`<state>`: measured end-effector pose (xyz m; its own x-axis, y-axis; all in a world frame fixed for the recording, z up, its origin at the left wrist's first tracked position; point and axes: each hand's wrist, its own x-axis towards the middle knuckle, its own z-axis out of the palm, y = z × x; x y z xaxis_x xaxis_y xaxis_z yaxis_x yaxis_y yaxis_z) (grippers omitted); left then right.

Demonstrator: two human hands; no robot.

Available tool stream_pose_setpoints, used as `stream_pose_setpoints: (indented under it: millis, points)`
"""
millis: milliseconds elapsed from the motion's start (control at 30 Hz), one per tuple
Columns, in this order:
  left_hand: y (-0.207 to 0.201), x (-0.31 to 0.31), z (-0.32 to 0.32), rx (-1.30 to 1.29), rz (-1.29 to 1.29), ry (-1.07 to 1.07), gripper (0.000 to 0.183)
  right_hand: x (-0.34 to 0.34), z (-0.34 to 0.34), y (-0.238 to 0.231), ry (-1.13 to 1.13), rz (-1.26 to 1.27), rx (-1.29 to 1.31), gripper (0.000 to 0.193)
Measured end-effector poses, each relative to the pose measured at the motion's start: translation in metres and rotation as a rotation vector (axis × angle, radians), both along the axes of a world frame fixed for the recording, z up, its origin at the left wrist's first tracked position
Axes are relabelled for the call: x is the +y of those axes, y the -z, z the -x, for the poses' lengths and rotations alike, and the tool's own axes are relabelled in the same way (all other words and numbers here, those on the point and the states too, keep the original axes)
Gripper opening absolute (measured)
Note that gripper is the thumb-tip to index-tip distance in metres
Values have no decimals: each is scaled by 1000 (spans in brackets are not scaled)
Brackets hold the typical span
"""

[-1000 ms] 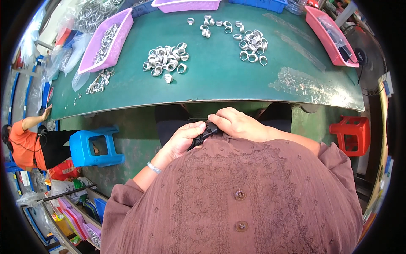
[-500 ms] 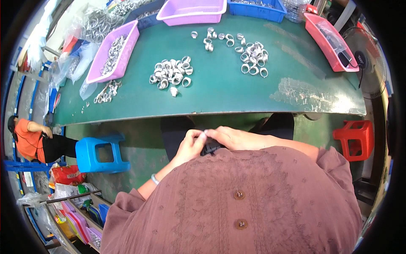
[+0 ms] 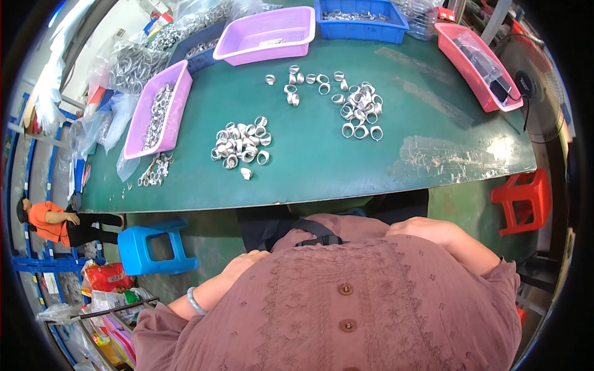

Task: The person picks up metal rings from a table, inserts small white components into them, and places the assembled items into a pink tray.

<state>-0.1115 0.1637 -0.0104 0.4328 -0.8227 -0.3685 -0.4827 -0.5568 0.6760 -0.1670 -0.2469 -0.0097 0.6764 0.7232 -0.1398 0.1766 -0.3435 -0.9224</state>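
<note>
My left hand rests low at my lap, left of the black buckle on a strap; its fingers are mostly hidden by my blouse. On the other side my right hand lies against the brown blouse, its fingertips out of sight. Beyond the table edge, one heap of silver rings sits on the green table, with a single ring just in front of it. Farther right is a second heap of silver rings, and several loose ones lie behind it.
A purple basket of small metal parts stands left, near scissors-like metal pieces. At the back are another purple basket and a blue bin. A pink basket is right. Blue and red stools flank me. A person stands left.
My hands were together at the front of my lap, fingertips meeting; now they are apart, one at each side. The view has tilted, so the table sits lower in the picture.
</note>
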Motion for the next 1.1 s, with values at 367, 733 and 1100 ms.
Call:
stream_pose_setpoints:
  millis: [367,733,1100]
  points:
    - [16,3,-21,86,21,53,44,-4,0,20,42,92,129,21]
    - [-37,-9,-69,251,-76,-109,40,-5,-145,-76,12,262,-159,12]
    - [-55,-81,-154,59,451,-641,13,95,-252,-14,584,649,-730,38]
